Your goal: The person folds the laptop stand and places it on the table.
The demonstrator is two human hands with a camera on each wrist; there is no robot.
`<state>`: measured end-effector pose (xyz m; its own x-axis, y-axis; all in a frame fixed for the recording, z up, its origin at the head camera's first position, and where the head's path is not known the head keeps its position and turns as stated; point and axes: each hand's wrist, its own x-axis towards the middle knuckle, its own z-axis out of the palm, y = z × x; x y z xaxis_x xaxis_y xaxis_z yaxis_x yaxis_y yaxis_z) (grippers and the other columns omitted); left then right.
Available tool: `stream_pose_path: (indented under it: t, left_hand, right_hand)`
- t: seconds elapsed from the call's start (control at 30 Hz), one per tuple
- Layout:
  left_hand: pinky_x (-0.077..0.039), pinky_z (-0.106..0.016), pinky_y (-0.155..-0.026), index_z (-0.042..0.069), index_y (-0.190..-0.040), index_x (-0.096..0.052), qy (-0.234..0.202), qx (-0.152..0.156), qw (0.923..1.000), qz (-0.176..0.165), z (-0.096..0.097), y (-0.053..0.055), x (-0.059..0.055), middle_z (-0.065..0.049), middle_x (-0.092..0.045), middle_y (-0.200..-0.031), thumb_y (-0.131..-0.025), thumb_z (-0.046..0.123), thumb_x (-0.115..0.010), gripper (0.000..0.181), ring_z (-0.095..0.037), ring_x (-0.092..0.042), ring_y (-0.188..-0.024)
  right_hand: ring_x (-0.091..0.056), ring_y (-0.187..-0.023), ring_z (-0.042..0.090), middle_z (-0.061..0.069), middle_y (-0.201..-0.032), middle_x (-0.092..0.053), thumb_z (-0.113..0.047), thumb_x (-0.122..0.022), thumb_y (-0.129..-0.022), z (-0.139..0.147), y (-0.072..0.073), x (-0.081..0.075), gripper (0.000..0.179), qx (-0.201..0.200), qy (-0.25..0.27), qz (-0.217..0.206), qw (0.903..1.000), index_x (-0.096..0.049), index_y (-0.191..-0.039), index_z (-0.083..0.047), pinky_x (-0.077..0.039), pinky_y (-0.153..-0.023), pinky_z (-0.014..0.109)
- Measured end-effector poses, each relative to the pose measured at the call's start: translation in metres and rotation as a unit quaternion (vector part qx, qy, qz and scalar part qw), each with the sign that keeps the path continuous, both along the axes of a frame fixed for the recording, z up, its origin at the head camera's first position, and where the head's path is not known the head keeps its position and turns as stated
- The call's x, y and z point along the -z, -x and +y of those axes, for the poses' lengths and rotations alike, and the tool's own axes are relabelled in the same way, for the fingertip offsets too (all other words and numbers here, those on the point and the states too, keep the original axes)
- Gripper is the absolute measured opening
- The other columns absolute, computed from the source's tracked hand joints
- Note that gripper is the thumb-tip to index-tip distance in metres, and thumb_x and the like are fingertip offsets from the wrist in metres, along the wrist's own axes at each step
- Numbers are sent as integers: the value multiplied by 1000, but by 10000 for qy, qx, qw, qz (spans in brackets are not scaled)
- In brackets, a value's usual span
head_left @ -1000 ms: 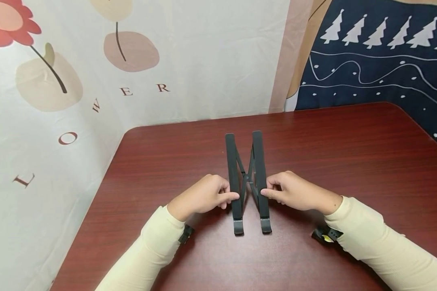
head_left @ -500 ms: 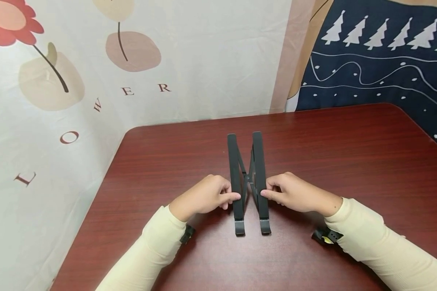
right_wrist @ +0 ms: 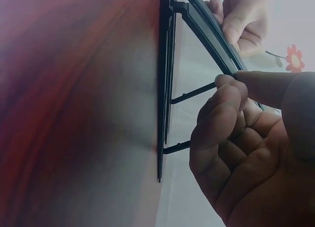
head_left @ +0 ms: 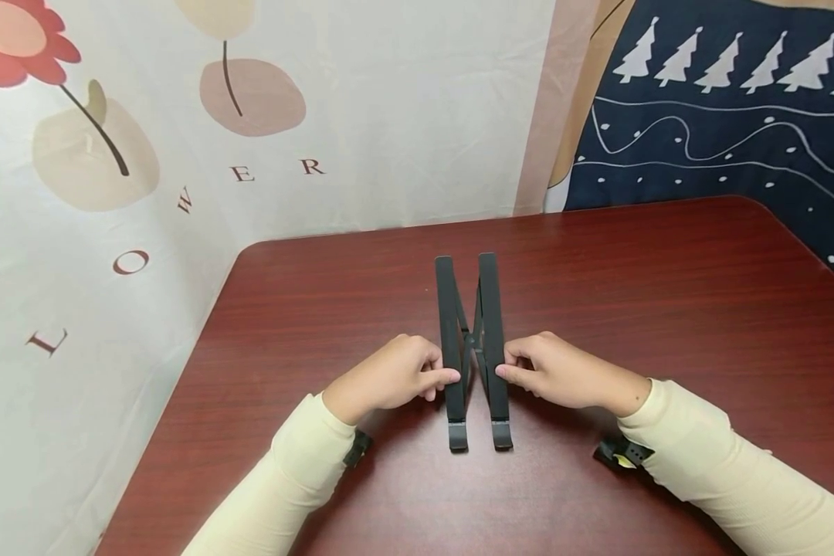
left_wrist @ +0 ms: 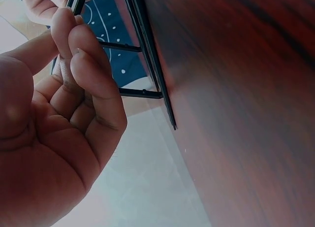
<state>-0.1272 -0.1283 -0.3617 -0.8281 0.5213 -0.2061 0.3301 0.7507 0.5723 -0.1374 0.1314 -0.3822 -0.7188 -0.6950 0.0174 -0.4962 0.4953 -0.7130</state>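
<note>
A black folding laptop stand (head_left: 448, 332) stands on the table, its two long bars joined by crossing struts that meet in the middle. With thumb and curled fingers, my left hand (head_left: 406, 372) pinches the left bar near its front end. On the other side my right hand (head_left: 559, 371) pinches the right bar (head_left: 492, 324) in the same way. Both front ends carry small upturned lips. The right wrist view shows the stand's upper bar (right_wrist: 211, 37) raised above a lower bar (right_wrist: 165, 99) at the tabletop, with thin props between them.
The dark red wooden table (head_left: 320, 293) reaches back to a pale curtain (head_left: 403, 116) printed with flowers and letters. A navy cloth (head_left: 709, 131) with white trees hangs at the right. Black straps (head_left: 625, 452) sit on both wrists.
The stand's two bars have drawn closer together. My right hand has shifted slightly left with its bar, and the left hand slightly right; both keep their pinch.
</note>
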Motion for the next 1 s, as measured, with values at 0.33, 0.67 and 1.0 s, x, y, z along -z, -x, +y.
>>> stream_pose_path:
  t: [0.33,0.67,1.0]
  left_hand:
    - [-44,-23,-54,18,-64,-62,17,0,10000,-14,0,0,-1,2,-67,-58,-95,36,-69,36,-6,-53,-50]
    - [-44,-24,-54,19,-64,-63,16,-21,10000,-39,1,-1,-1,3,-67,-59,-95,37,-69,36,-7,-54,-50]
    - [-43,-23,-54,19,-64,-63,44,-8,10000,-12,2,-2,-2,3,-67,-58,-95,36,-69,36,-6,-54,-50]
  right_hand:
    - [-48,-49,2,-10,-58,-49,-24,-61,-101,-1,-1,0,32,13,-41,-62,10000,-54,-71,-16,-42,-50,22]
    - [-43,-50,-1,-13,-56,-45,-14,-60,-99,-2,-4,-1,32,38,-5,192,9998,-52,-68,-17,-38,-51,20]
    - [-38,-51,-2,-14,-57,-40,-14,-62,-98,-3,-4,0,32,68,-86,319,9994,-52,-68,-18,-33,-50,19]
